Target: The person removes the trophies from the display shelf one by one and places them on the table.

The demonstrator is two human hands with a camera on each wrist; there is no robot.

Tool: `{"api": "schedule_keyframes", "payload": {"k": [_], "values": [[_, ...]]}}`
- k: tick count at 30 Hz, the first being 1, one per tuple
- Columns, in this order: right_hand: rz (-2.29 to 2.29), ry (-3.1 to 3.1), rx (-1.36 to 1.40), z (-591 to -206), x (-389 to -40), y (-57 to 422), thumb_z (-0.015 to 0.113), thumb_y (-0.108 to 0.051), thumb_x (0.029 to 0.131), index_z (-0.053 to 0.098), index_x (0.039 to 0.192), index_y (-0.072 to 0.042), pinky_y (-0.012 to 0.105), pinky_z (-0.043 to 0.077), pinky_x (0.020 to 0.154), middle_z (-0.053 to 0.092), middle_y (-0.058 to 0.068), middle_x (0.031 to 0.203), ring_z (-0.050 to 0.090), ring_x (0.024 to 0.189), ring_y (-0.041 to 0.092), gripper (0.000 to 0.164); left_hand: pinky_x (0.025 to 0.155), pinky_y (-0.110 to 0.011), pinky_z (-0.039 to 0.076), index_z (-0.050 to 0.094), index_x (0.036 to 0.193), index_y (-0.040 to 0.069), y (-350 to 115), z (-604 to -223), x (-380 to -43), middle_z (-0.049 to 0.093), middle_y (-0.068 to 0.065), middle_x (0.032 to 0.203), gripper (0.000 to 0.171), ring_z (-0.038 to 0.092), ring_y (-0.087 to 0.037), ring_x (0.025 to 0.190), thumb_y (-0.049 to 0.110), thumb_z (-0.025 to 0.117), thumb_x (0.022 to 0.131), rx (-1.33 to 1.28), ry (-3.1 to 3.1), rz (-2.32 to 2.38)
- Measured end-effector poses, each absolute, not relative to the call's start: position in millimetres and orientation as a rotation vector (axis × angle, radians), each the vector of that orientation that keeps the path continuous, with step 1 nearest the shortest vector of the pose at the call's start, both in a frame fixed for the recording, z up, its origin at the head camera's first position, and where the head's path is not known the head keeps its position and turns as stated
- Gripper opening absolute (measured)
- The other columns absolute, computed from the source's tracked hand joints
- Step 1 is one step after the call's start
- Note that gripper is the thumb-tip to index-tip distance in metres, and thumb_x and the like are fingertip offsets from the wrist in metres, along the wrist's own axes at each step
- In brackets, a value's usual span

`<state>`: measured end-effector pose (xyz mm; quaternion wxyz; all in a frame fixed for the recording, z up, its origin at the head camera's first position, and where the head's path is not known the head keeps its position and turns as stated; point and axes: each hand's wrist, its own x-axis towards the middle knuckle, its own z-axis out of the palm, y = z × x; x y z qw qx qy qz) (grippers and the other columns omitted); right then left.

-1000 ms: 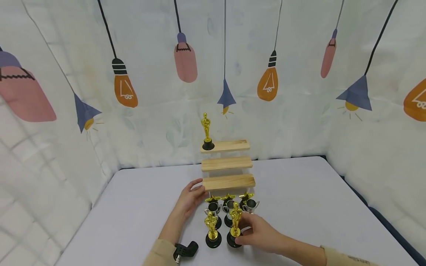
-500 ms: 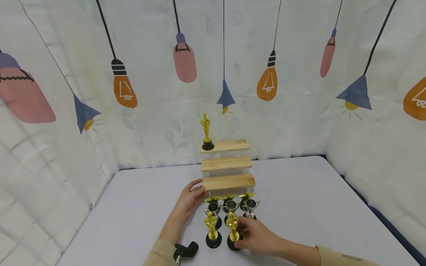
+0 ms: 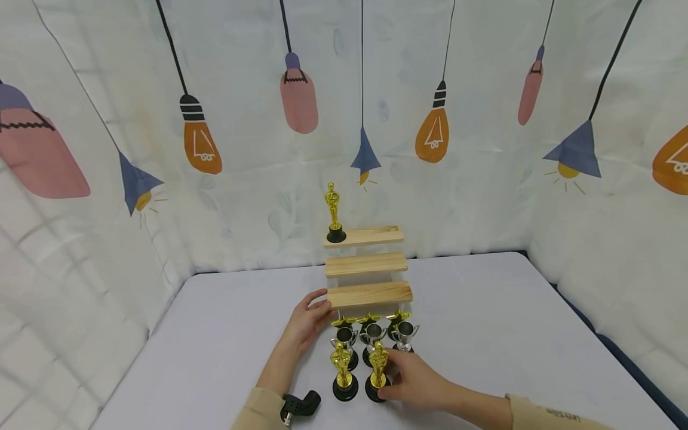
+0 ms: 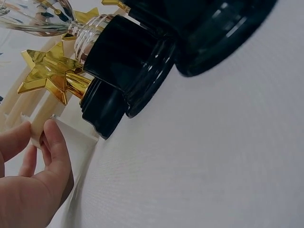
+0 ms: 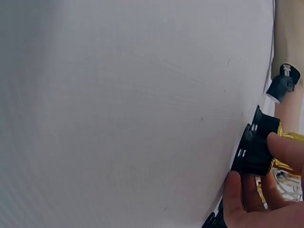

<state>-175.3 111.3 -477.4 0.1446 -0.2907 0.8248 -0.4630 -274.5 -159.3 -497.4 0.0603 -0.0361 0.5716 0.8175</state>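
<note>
My left hand [image 3: 309, 322] pinches the left end of the lowest board of a three-tier wooden display rack [image 3: 371, 294]; the left wrist view shows thumb and fingers at that board end. With my right hand [image 3: 416, 382] I hold a gold figure trophy [image 3: 378, 364] by its black base [image 5: 256, 154], upright at the table surface. Another gold figure trophy [image 3: 341, 364] stands just left of it. Behind them are silver cup trophies [image 3: 405, 334] and gold star trophies [image 4: 52, 73], partly hidden. One more gold statuette [image 3: 333, 209] stands on the top board's left end.
A white-covered table [image 3: 484, 322] carries everything. The trophies stand close together in front of the rack. A black wrist camera [image 3: 301, 404] is strapped to the left wrist. A white curtain [image 3: 258, 197] with printed lamps hangs behind the table.
The right hand and its gold figure trophy have come slightly lower and nearer to me, with a small shift left. The left hand stays at the rack.
</note>
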Motion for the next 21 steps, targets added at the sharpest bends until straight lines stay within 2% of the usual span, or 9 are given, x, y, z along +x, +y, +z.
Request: {"api": "schedule_keyframes", "payload": {"k": [8, 21], "values": [[-1.249, 2.455, -0.931, -475.8, -178.2, 108.2, 0.084, -0.011, 0.085, 0.063, 0.100, -0.017, 0.023, 0.051, 0.066, 0.062, -0.013, 0.088, 0.059, 0.078, 0.008, 0.026, 0.085, -0.026, 0.058, 0.041, 0.148, -0.004, -158.9, -495.4, -272.8, 0.061, -0.016, 0.114, 0.050, 0.067, -0.016, 0.092, -0.001, 0.060, 0.102, -0.123, 1.717, 2.479], [-1.204, 2.465, -0.990, -470.8, -178.2, 110.3, 0.085, -0.010, 0.082, 0.063, 0.100, -0.016, 0.024, 0.054, 0.070, 0.062, -0.013, 0.091, 0.060, 0.082, 0.007, 0.029, 0.084, -0.027, 0.058, 0.041, 0.148, -0.004, -159.6, -497.5, -274.2, 0.061, -0.017, 0.115, 0.051, 0.067, -0.017, 0.093, -0.001, 0.061, 0.102, -0.116, 1.718, 2.474]]}}
